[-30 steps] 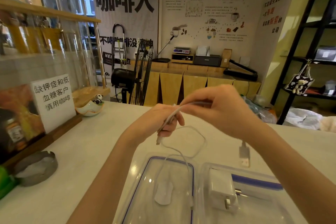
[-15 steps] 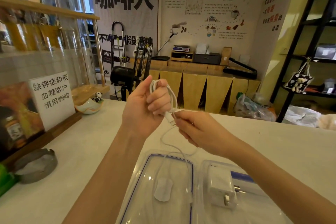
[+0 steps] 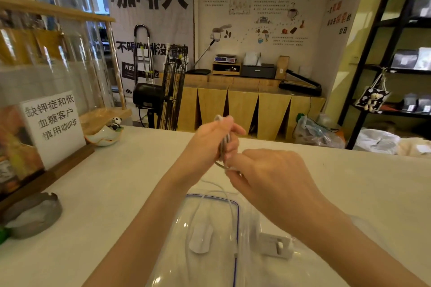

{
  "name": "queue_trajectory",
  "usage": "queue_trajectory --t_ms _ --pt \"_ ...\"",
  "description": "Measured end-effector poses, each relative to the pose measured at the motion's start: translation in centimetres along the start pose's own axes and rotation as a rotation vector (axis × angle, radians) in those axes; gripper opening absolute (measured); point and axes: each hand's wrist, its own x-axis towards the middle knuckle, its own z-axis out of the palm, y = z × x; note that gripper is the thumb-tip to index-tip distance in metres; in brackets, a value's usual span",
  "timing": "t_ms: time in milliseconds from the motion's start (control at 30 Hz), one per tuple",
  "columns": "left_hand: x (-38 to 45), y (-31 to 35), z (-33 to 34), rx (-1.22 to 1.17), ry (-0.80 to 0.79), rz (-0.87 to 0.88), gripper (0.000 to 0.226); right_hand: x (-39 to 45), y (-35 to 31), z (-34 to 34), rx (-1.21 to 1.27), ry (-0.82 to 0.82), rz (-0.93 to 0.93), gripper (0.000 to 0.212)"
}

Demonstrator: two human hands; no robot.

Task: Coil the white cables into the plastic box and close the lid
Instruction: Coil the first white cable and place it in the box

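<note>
The left hand (image 3: pixel 211 138) is raised above the far end of the clear lid (image 3: pixel 210 235), its fingers curled round a small bundle of looped white cable (image 3: pixel 224 144); the loops blur together, so their number cannot be read. Just right of it, the right hand (image 3: pixel 268 175) is seen from the back with fingers bent toward the bundle. Its fingertips are hidden behind its own knuckles, so whether they pinch the cable cannot be told. From the bundle, slack cable hangs down in thin strands over the lid, which lies flat on the pale counter (image 3: pixel 116 182) with a blue seal line along its right edge and a white oval patch on it. Where the strands end is hard to make out against the glare on the plastic.

Right of the lid sits the plastic box (image 3: pixel 254 223), mostly covered by the right forearm and cut off by the bottom edge. A white charger (image 3: pixel 275 243) lies inside it, partly hidden. Far left of the lid, a metal ashtray (image 3: pixel 32 214) rests on the counter, with a white sign (image 3: pixel 52 126) bearing Chinese characters behind it.
</note>
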Motion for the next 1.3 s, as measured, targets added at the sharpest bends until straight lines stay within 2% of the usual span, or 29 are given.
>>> queue_trajectory --t_ms 67,133,233,300,400,533,700,767,867,1000,1100,1200,1300 --pt "-0.4 0.1 1.2 0.227 -0.043 -0.023 0.038 -0.5 1.0 0.0 0.018 0.051 -0.086 0.012" --pt "-1.0 0.3 2.1 0.288 -0.053 -0.057 0.038 -0.8 1.8 -0.3 0.034 0.091 -0.125 0.008" --pt "-1.4 0.8 2.8 0.07 -0.151 -0.158 0.048 -1.0 2.1 -0.5 0.154 0.112 -0.043 0.024" --pt "-1.4 1.2 2.8 -0.054 -0.232 -0.243 0.056 -1.4 1.8 -0.4 0.257 0.072 0.0 0.025" --pt "-1.7 1.6 3.1 -0.064 -0.322 -0.322 0.065 -1.9 1.5 -0.1 0.332 -0.036 0.005 0.024" --pt "-1.9 2.0 4.0 0.041 -0.242 -0.335 0.075 -2.2 1.8 -0.4 0.452 -0.052 0.069 0.038" --pt "-2.2 1.5 5.3 0.001 -0.03 -0.155 0.072 -2.4 2.6 -0.3 0.337 0.271 0.088 0.027" --pt "-2.2 1.2 5.6 -0.001 -0.028 -0.095 0.065 -2.4 3.2 0.1 0.401 0.338 0.183 0.025" --pt "-2.0 1.1 5.8 0.028 -0.053 -0.085 0.049 -2.4 4.3 0.3 0.533 0.354 0.343 0.025" --pt "-1.4 0.3 5.9 0.065 -0.025 -0.086 0.04 -2.5 5.1 -0.2 0.754 0.422 0.555 0.022" --pt "-1.4 -0.2 6.5 0.011 -0.062 -0.091 0.037 -2.5 5.3 -0.2 0.835 0.482 0.651 0.024" --pt "-1.6 -0.1 6.6 -0.011 -0.038 -0.084 0.041 -2.6 5.2 0.2 0.751 0.496 0.637 0.024" --pt "-1.6 0.0 6.3 0.079 -0.044 -0.098 0.037 -2.4 5.5 -0.2 0.423 0.539 0.548 0.031"
